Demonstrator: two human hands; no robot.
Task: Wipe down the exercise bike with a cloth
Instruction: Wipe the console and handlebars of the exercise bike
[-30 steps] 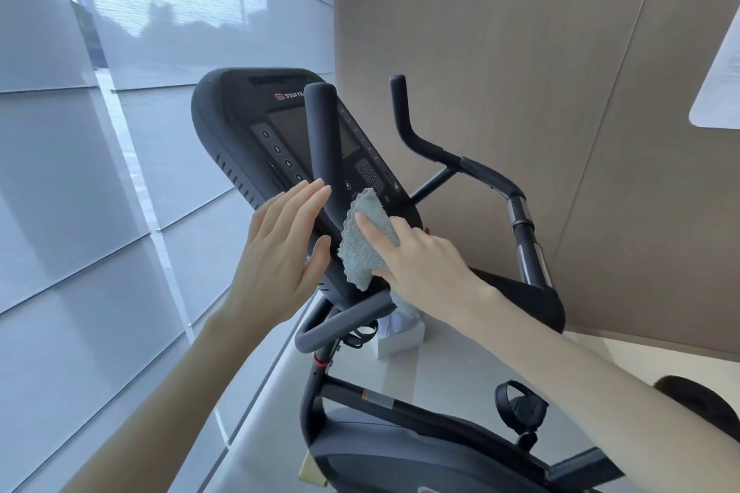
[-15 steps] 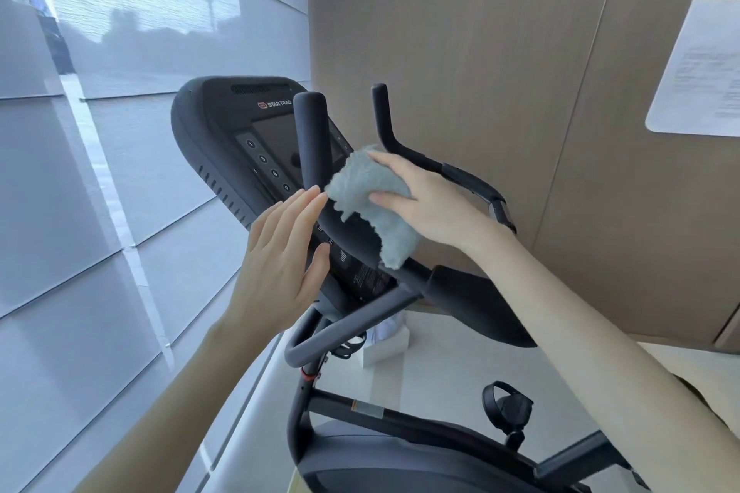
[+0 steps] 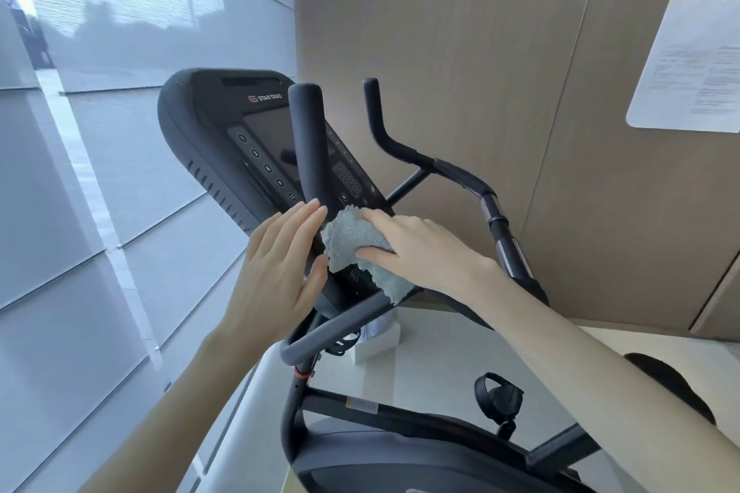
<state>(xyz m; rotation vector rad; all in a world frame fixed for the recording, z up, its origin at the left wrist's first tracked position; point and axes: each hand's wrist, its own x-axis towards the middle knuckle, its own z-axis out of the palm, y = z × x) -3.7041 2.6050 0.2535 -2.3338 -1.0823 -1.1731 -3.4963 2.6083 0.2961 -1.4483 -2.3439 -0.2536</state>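
Observation:
A black exercise bike (image 3: 400,424) fills the middle of the view, its console (image 3: 224,120) tilted toward me. A pale blue-grey cloth (image 3: 352,248) lies against the lower console, beside the near upright handlebar (image 3: 306,140). My right hand (image 3: 416,248) pinches the cloth between thumb and fingers and presses it onto the console. Around the base of that upright handlebar sits my left hand (image 3: 280,272), fingers straight along the bar and thumb on its other side.
A frosted glass wall (image 3: 100,172) runs along the left. Wood panelling (image 3: 460,52) stands behind the bike, with a sheet of paper (image 3: 692,68) taped on it at the right. A pedal (image 3: 498,396) sticks out low right. A white box (image 3: 378,340) sits on the pale floor.
My right hand has swept the cloth up the console beside the handlebar and back down to its lower part. My left hand has stayed on the handlebar base.

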